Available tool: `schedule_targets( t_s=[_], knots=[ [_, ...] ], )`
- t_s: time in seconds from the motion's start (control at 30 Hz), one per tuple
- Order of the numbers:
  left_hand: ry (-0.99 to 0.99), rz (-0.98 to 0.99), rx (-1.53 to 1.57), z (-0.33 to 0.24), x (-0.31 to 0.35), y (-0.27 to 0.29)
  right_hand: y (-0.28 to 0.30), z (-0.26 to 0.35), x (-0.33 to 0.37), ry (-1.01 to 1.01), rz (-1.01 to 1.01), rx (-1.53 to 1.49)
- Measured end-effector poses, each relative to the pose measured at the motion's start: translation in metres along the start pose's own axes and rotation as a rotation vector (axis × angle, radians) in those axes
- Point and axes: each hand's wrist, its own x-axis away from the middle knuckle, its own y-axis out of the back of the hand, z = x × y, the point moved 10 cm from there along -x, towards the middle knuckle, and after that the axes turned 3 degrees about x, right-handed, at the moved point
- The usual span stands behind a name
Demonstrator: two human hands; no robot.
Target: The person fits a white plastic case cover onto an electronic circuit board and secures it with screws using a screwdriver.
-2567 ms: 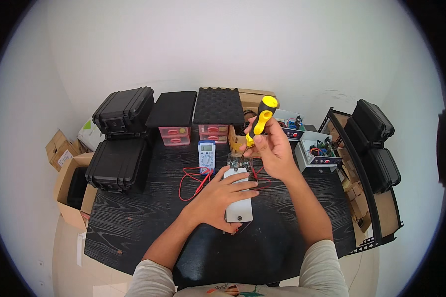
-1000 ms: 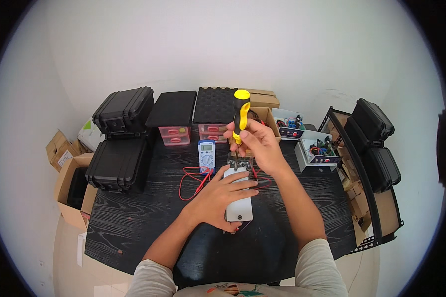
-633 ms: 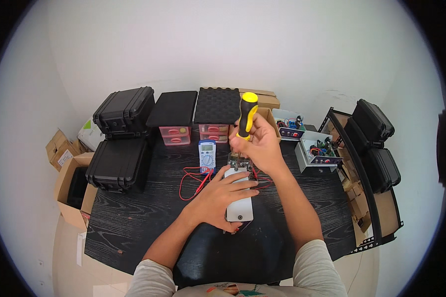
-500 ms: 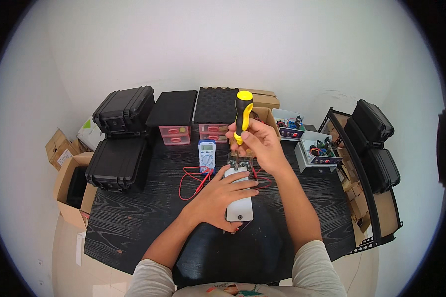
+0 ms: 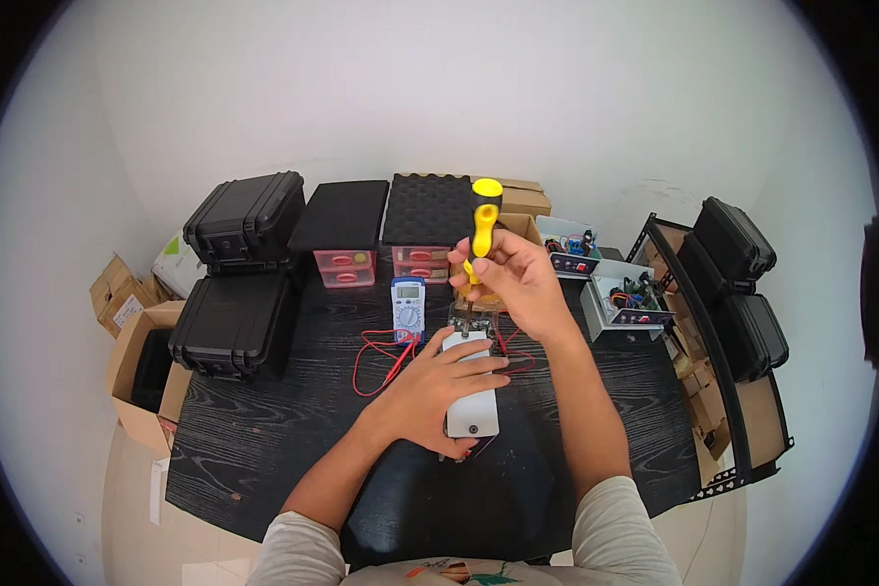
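Observation:
A yellow-and-black screwdriver (image 5: 484, 220) stands nearly upright, pinched low on its handle by the fingertips of my right hand (image 5: 520, 278). Its shaft runs down to the far end of a white metal box (image 5: 472, 415), where the tip meets or nearly meets a screw. My left hand (image 5: 438, 389) holds the box on the table, fingers spread across its top and thumb at the near end. One dark screw shows at the box's near end. Left of the far end lies a blue-and-white multimeter (image 5: 408, 308) with red test leads (image 5: 393, 369).
The dark wood-grain table (image 5: 254, 439) carries black hard cases (image 5: 232, 317) on the left. Clear drawer boxes (image 5: 345, 269) with black foam on top stand at the back. Opened white housings with circuit boards (image 5: 627, 301) sit at the back right, near a rack (image 5: 742, 410).
The screwdriver's handle has turned, bringing more of its yellow side into view, and it leans slightly more to the right. My right fingers have shifted with it; my left hand has stayed put.

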Motion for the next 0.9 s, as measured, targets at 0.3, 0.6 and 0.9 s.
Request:
schedule_targets(
  t_s=[0.3,0.6,0.9],
  knots=[
    [0.004,-0.001,0.004,0.0001,0.0002,0.0007,0.0026,0.0054,0.0005,0.061,-0.005,0.178],
    [0.007,0.001,-0.001,-0.0008,0.0007,0.0003,0.0026,0.0018,0.0008,0.034,0.003,0.245],
    [0.006,0.0,-0.005,0.0005,0.0012,0.0007,-0.0025,0.0038,0.002,0.039,0.074,0.147]
  ],
)
